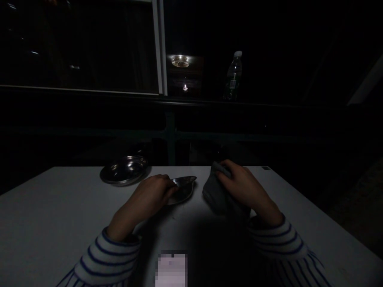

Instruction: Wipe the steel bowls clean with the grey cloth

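Note:
My left hand (154, 193) grips the rim of a shiny metal bowl (184, 190), which is tilted over the middle of the white table. Part of the bowl is hidden behind my fingers. In my right hand (241, 181) a dark grey cloth (214, 193) is bunched between thumb and fingers, a short way right of the bowl and apart from it. Another metal bowl (124, 170), wide and shallow, rests near the table's far left edge.
The white table (74, 223) fills the lower view. At its near edge is a pixelated light rectangle (171, 270). A clear plastic bottle (233, 77) stands on a ledge beyond, beside a window frame (160, 48). The surroundings are very dark.

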A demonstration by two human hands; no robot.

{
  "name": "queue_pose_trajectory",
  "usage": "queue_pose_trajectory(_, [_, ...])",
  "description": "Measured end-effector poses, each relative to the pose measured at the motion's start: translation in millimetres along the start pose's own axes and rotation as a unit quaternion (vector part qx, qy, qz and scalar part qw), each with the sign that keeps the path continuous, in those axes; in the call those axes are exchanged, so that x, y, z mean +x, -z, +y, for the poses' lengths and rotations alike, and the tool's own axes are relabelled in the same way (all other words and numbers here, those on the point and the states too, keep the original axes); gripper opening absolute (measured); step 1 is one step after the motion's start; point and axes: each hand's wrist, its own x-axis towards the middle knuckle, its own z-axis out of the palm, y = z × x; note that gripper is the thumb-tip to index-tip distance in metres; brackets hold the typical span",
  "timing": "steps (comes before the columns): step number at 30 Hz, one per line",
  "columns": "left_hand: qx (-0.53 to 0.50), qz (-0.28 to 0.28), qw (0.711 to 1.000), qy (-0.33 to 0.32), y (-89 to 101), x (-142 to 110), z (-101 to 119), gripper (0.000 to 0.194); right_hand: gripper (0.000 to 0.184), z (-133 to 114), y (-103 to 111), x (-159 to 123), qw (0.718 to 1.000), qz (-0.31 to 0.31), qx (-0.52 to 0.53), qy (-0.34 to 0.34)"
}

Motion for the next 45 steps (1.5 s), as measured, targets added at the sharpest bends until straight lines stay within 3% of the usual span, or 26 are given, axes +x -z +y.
queue_pose_trajectory(6, [-0.015,0.058,0.998,0.027,-2.0,4,-6,0.037,0.025,-1,-1,-2,1.000,0.001,0.003,0.004])
queue_pose_trajectory(13, [-0.179,0.154,0.960,0.153,2.8,7,-17,0.035,0.024,-3,-3,-1,1.000,0.004,0.019,0.000])
queue_pose_trajectory(16, [-0.277,0.166,0.921,0.217,7.1,6,-15,0.030,0.023,-5,-6,-1,1.000,0.008,0.016,0.003])
queue_pose_trajectory(19, [-0.386,0.182,0.863,0.269,8.1,7,-14,0.028,0.024,-6,-8,-1,1.000,0.020,0.011,-0.011])
queue_pose_trajectory(25, [-0.591,0.180,0.738,0.272,-0.1,10,-12,0.021,0.023,-13,-12,-4,0.994,0.089,-0.048,0.030])
queue_pose_trajectory(29, [-0.658,0.146,0.699,0.240,-9.1,12,1,0.020,0.024,-22,-31,-9,0.975,0.154,-0.113,0.110])
queue_pose_trajectory(36, [-0.699,0.225,0.633,0.246,-13.9,13,23,0.015,0.036,-38,-58,-16,0.955,0.137,-0.068,0.255])
queue_pose_trajectory(40, [-0.692,0.249,0.631,0.247,-9.1,13,22,0.014,0.040,-42,-60,-17,0.931,0.143,-0.097,0.321])
queue_pose_trajectory(45, [-0.690,0.230,0.641,0.246,-5.6,10,26,0.020,0.032,-46,-64,-18,0.903,0.197,-0.147,0.352])
